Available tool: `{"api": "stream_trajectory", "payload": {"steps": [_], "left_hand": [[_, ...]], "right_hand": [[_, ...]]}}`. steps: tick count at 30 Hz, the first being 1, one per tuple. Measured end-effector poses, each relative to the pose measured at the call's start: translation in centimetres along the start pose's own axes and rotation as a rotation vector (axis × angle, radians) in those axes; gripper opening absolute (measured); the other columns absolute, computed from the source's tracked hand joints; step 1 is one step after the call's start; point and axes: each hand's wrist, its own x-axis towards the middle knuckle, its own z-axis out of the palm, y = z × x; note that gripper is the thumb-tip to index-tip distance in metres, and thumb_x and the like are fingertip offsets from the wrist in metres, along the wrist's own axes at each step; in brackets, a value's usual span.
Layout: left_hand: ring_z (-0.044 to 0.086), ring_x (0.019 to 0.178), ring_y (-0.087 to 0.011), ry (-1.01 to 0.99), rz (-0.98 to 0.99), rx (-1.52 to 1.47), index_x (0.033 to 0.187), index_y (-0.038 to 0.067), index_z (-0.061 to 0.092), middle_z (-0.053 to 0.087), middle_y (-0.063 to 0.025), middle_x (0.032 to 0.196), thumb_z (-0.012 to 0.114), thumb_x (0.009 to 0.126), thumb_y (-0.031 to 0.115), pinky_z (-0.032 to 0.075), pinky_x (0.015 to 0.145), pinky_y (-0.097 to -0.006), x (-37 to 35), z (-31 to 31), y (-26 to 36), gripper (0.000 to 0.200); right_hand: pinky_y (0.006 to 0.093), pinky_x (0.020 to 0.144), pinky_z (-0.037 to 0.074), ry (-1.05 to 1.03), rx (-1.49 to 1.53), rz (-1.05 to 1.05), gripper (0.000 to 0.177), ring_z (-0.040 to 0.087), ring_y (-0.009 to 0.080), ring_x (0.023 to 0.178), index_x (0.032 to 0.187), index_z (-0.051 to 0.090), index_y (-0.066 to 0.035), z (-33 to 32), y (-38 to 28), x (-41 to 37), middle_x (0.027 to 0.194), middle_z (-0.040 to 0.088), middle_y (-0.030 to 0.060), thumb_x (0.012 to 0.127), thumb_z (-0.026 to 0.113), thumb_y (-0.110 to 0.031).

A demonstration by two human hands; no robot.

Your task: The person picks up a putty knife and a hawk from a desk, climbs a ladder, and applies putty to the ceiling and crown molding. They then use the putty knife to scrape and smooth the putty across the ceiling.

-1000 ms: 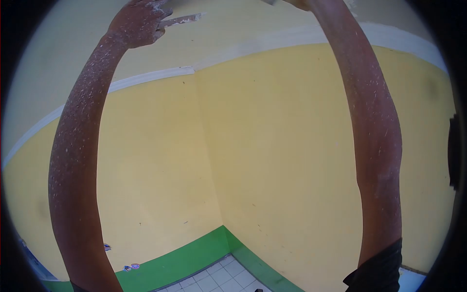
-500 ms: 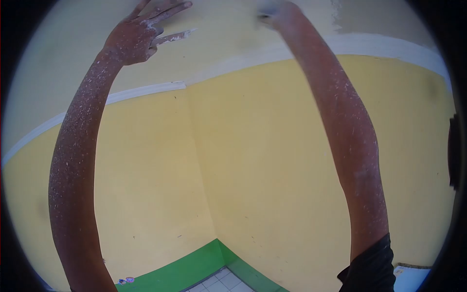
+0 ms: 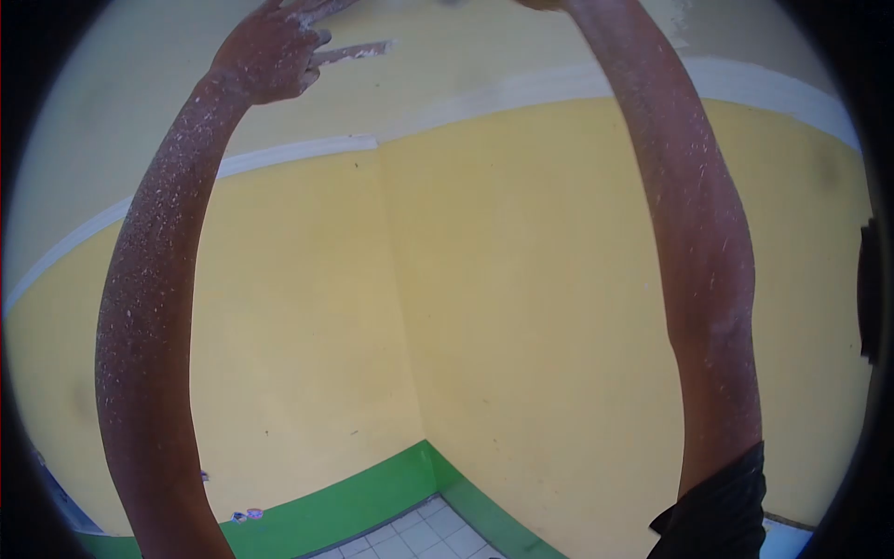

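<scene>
We see left hand [image 3: 270, 51] raised, fingers [image 3: 349, 51] spread, caked white, against pale ceiling [image 3: 466, 56] just above white moulding [image 3: 298, 149]. Right arm [image 3: 689, 233] also up. Right hand beyond top edge, so we cannot tell its state. Yellow wall [image 3: 521, 279] behind.

No txt, nos., brands or signs are reading clearly anywhere. Two small stickers [image 3: 244, 513] are sitting low on the yellow wall [image 3: 521, 279], just above the green band [image 3: 354, 503]. They're showing colour patches only, too small & blurred to read. The left hand [image 3: 265, 56] is carrying white specks, no lettering.
</scene>
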Motion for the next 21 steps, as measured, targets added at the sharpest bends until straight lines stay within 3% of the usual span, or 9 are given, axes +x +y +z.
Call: {"api": "stream_trajectory", "payload": {"steps": [2, 5, 6, 7, 13, 18, 21], "left_hand": [[0.003, 0.158, -0.0193, -0.058, 0.002, 0.021, 0.110, 0.022, 0.074, 0.013, -0.0063, 0.171, 0.061, 0.090, 0.038, -0.008, 0.128, -0.0553, 0.0, -0.7, -0.2, 0.029], [0.003, 0.159, -0.0194, -0.396, -0.017, 0.109, 0.109, 0.019, 0.075, 0.013, -0.0069, 0.171, 0.061, 0.090, 0.038, -0.008, 0.128, -0.0554, -0.4, -3.8, 0.3, 0.030], [0.002, 0.159, -0.0195, -0.251, 0.019, 0.058, 0.102, 0.014, 0.077, 0.014, -0.0082, 0.171, 0.059, 0.092, 0.037, -0.008, 0.128, -0.0555, -0.3, -2.4, 0.1, 0.031], [0.003, 0.159, -0.0203, 0.362, 0.183, -0.246, 0.097, 0.010, 0.078, 0.017, -0.0090, 0.170, 0.058, 0.093, 0.035, -0.007, 0.128, -0.0553, -0.4, 2.4, -0.9, 0.032], [0.004, 0.158, -0.0211, 0.121, -0.030, -0.102, 0.098, 0.009, 0.077, 0.018, -0.0093, 0.170, 0.059, 0.093, 0.035, -0.007, 0.128, -0.0563, 0.3, 2.0, 0.9, 0.032], [0.006, 0.158, -0.0220, 0.134, -0.050, -0.081, 0.100, 0.008, 0.077, 0.019, -0.0097, 0.170, 0.059, 0.094, 0.034, -0.006, 0.128, -0.0572, 0.6, 2.2, 1.2, 0.032], [0.007, 0.158, -0.0225, 0.102, -0.088, -0.060, 0.100, 0.008, 0.077, 0.020, -0.0100, 0.169, 0.059, 0.094, 0.034, -0.005, 0.128, -0.0577, 0.2, 2.6, 1.4, 0.032]], "right_hand": [[0.0381, 0.097, 0.053, 0.015, 0.021, -0.127, 0.033, 0.065, 0.0277, 0.116, 0.118, 0.072, -0.003, 2.1, 4.6, 1.6, 0.123, 0.069, 0.0204, 0.094, 0.068, -0.025], [0.0382, 0.095, 0.053, 0.025, 0.005, -0.237, 0.033, 0.066, 0.0282, 0.112, 0.117, 0.072, -0.003, 3.2, 9.4, 3.5, 0.120, 0.070, 0.0198, 0.092, 0.068, -0.024], [0.0382, 0.094, 0.054, 0.025, 0.020, -0.251, 0.033, 0.067, 0.0284, 0.111, 0.116, 0.072, -0.003, 3.0, 7.4, 2.7, 0.118, 0.070, 0.0196, 0.091, 0.069, -0.023], [0.0382, 0.093, 0.054, 0.027, 0.024, -0.246, 0.033, 0.067, 0.0286, 0.110, 0.115, 0.072, -0.002, 3.1, 7.1, 2.5, 0.117, 0.071, 0.0194, 0.090, 0.069, -0.023], [0.0384, 0.089, 0.054, 0.046, -0.001, -0.317, 0.032, 0.069, 0.0295, 0.102, 0.112, 0.073, -0.001, 4.2, 11.5, 5.6, 0.110, 0.073, 0.0183, 0.086, 0.070, -0.020], [0.0385, 0.085, 0.054, 0.042, 0.062, -0.267, 0.032, 0.071, 0.0303, 0.096, 0.109, 0.074, 0.000, 2.3, 7.2, 2.5, 0.104, 0.075, 0.0173, 0.082, 0.072, -0.017], [0.0386, 0.083, 0.055, 0.031, 0.062, -0.313, 0.032, 0.072, 0.0308, 0.093, 0.107, 0.075, 0.001, 2.8, 8.4, 3.5, 0.100, 0.076, 0.0167, 0.080, 0.072, -0.016]]}}
